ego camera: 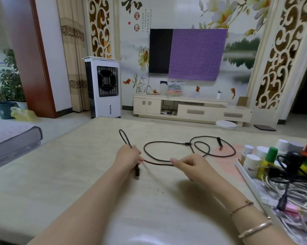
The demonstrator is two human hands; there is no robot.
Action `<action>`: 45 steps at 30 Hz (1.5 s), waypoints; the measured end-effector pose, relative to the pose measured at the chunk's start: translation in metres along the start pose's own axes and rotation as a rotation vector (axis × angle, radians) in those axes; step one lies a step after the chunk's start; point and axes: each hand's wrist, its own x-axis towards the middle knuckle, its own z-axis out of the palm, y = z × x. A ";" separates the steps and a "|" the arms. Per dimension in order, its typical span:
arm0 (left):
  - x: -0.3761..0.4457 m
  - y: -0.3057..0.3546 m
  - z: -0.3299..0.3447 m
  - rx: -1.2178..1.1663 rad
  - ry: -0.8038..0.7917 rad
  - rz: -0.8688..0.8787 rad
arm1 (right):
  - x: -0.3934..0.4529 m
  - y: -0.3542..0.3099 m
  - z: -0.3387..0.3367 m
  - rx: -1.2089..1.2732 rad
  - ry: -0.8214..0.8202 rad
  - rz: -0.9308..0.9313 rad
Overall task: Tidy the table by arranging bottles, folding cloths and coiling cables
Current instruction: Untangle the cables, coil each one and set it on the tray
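Cable lay looped on the table left of the tray, left hand clenched on one end — small loop above, plug below, right hand pinched the cable nearer the tray, bottles and tangled cords sat inside.
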 end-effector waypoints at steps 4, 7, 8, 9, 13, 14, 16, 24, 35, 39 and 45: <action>0.004 -0.009 -0.010 -0.022 -0.024 -0.177 | 0.007 -0.006 0.010 -0.427 -0.006 0.117; -0.001 -0.015 -0.018 -0.150 -0.074 -0.247 | 0.022 -0.029 0.028 -0.476 0.061 0.116; 0.000 -0.014 -0.018 -0.178 -0.070 -0.269 | 0.027 -0.035 0.035 -0.507 0.025 0.123; 0.002 -0.014 -0.018 -0.201 -0.081 -0.277 | 0.033 -0.040 0.042 -0.563 -0.027 0.123; 0.006 0.002 -0.013 -0.173 -0.065 -0.374 | 0.049 -0.044 0.063 -0.738 -0.124 0.068; 0.006 0.004 -0.013 -0.164 -0.082 -0.382 | 0.049 -0.042 0.065 -0.701 -0.098 0.058; 0.004 0.005 -0.015 -0.111 -0.101 -0.381 | 0.045 -0.038 0.066 -0.487 -0.030 0.022; 0.006 0.015 -0.033 -0.627 -0.274 -0.272 | 0.026 -0.034 0.041 -0.109 -0.380 -0.119; 0.016 0.019 -0.056 -0.381 0.035 0.040 | 0.019 -0.023 -0.025 -0.026 -0.360 0.116; 0.011 0.015 -0.060 -0.285 -0.063 0.000 | 0.014 -0.025 -0.037 0.201 -0.419 0.028; -0.023 0.019 -0.026 0.174 -0.628 0.039 | 0.026 -0.025 -0.003 -0.013 -0.345 -0.082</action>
